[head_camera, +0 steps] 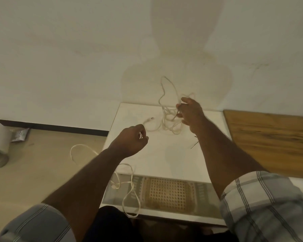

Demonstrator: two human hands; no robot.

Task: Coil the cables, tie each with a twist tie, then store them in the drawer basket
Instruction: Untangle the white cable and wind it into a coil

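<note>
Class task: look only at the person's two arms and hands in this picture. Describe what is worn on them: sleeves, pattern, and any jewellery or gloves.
Both arms wear short plaid sleeves, pale grey-white with darker grey crossing stripes, ending near the elbow: left sleeve, right sleeve. The forearms below are bare. The left hand and right hand are bare too: no gloves, and no watch, ring or bracelet that I can see.

Dim, warm-tinted, softly blurred, wide-angle bowing

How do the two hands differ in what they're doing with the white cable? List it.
The left hand pinches a single strand low over the white cabinet top; the right hand holds a tangled bunch of loops higher, near the wall. The left's cable trails down past the drawer basket. Both grip white cable.
</note>
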